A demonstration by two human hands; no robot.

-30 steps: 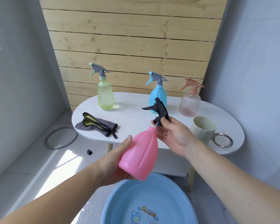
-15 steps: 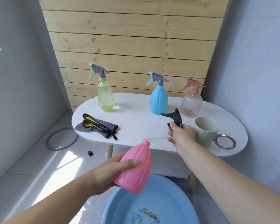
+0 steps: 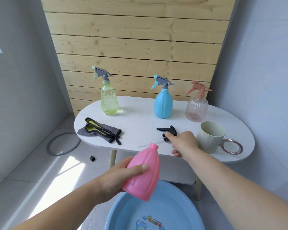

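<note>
My left hand (image 3: 116, 178) grips a pink spray bottle body (image 3: 144, 173) with its neck open and no sprayer on it, tilted above a blue basin (image 3: 123, 211). The black sprayer head (image 3: 167, 129) lies on the white oval table (image 3: 140, 123), nozzle pointing left. My right hand (image 3: 183, 143) reaches over the table's front edge. Its index fingertip touches the sprayer's collar, and the thumb hangs apart below.
On the table stand a green spray bottle (image 3: 109, 102), a blue one (image 3: 163, 103) and a clear pink one (image 3: 196, 107). A cream mug (image 3: 210, 136) with a metal ring handle stands right of my hand. A grey-yellow cloth (image 3: 100, 130) lies left. A round lid (image 3: 63, 144) is on the floor.
My right hand carried the black sprayer head away from the pink bottle and laid it on the table. My left hand lowered the bottle toward the basin.
</note>
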